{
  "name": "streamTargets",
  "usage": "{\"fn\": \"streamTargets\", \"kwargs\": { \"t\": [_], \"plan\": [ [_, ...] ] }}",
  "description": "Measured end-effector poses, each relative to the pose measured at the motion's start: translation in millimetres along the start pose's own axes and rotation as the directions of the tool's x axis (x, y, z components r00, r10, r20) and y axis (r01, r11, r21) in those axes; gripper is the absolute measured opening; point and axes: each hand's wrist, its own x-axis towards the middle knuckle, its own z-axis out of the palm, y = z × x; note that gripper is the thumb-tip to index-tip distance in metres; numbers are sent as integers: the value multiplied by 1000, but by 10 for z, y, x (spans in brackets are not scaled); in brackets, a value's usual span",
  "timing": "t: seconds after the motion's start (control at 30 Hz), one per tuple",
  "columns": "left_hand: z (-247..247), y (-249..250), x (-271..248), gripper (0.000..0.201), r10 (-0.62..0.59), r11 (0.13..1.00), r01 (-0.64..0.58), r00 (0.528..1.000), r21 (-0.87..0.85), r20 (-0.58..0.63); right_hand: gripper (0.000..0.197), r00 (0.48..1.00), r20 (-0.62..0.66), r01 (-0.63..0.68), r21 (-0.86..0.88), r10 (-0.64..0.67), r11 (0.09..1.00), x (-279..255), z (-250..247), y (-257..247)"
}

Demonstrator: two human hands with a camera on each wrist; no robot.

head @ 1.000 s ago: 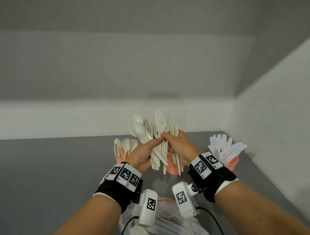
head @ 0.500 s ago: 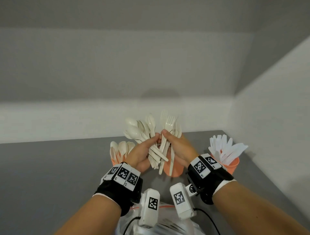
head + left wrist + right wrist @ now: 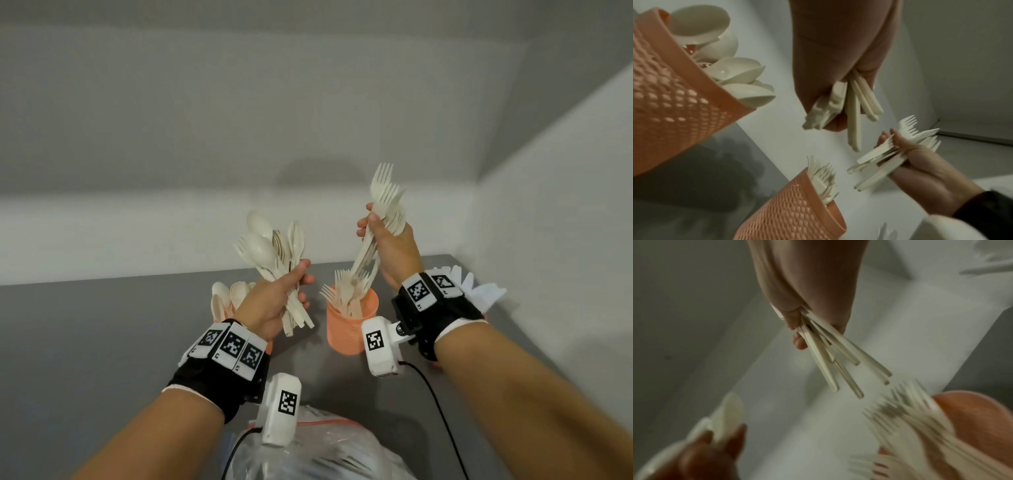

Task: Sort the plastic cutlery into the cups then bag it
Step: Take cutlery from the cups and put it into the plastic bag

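My left hand (image 3: 284, 291) grips a bundle of cream spoons (image 3: 270, 250) by the handles, held up left of the middle cup. Higher up, my right hand (image 3: 383, 236) grips a bunch of forks (image 3: 385, 192), their handle ends hanging just above the middle orange mesh cup (image 3: 352, 329), which holds several forks. An orange cup with spoons (image 3: 227, 298) stands behind my left wrist. White knives (image 3: 479, 291) show behind my right wrist; their cup is hidden. In the left wrist view the spoon handles (image 3: 840, 105) stick out of my fist, with the fork cup (image 3: 797, 211) below.
A clear plastic bag (image 3: 329, 452) with an orange zip strip lies at the near edge of the grey table (image 3: 85, 325), under my wrists. A white wall runs along the back and another close on the right.
My hands were together on one mixed bundle; they have pulled apart. The right hand rose to the right with the forks, while the left kept the spoons.
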Motion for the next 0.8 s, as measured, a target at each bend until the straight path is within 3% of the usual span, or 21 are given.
{"fn": "streamTargets", "kwargs": {
  "t": [0.13, 0.27, 0.37, 0.43, 0.5, 0.6, 0.67, 0.8],
  "plan": [
    [-14, 20, 29, 18, 21, 1000, -22, 999, 23, 32, 12, 996, -14, -89, -104, 88, 991, -54, 24, 380],
    [-68, 18, 37, 17, 28, 999, -29, 999, 28, 46, 34, 986, 5, -168, -87, 170, 982, -133, 16, 639],
    [-87, 15, 34, 19, 6, 999, -9, 997, 36, 76, 43, 998, 23, -64, -99, 66, 993, -80, 20, 653],
    [-77, 10, 35, 21, -9, 999, 6, 996, 34, 88, 26, 1000, 22, -5, -197, 9, 980, -55, 29, 677],
    [-51, 9, 35, 22, -23, 1000, 21, 994, 17, 107, 7, 999, 41, 11, -342, 3, 940, -44, 18, 731],
    [-36, 24, 19, 20, -32, 999, 33, 991, -5, 134, 13, 992, 124, 64, -550, 5, 833, -17, -36, 852],
    [-35, 35, -2, 18, -30, 999, 33, 988, -16, 148, 14, 990, 141, 97, -586, -17, 804, -14, -43, 816],
    [-14, 46, -46, 18, -37, 999, 39, 984, -12, 172, 11, 965, 125, 261, -559, -231, 787, -60, 70, 469]
  ]
}}
